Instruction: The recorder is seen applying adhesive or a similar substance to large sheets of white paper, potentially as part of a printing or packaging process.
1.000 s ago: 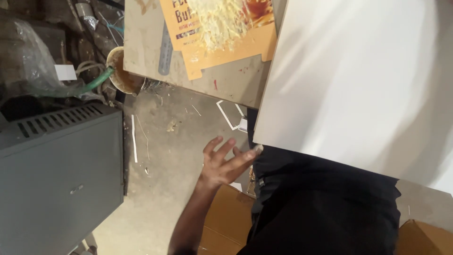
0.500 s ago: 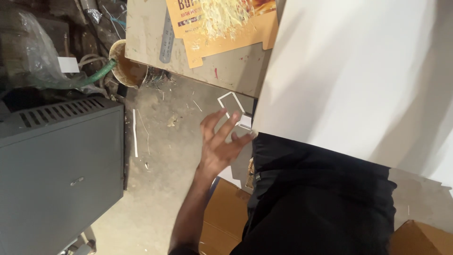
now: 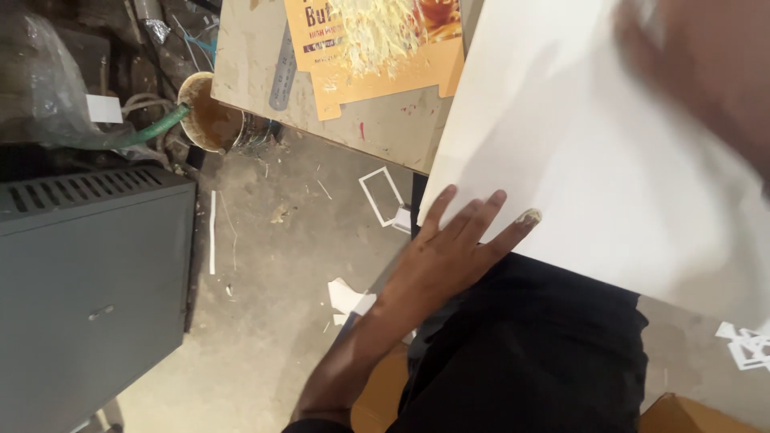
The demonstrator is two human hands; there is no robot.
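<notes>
Head view shows the left hand [image 3: 449,248] spread flat on the white sheet's [image 3: 593,152] lower edge at six o'clock, the right hand [image 3: 706,72] blurred at one o'clock with grip untellable; uneven pressure could crease it.

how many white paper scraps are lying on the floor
About 5: a hollow rectangular frame scrap, a thin strip, a piece by the left hand's wrist, one under the white sheet's edge, cutouts far right. More may be hidden.

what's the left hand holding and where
The left hand lies flat on the lower left edge of the white sheet, fingers spread; no closed grip shows.
</notes>
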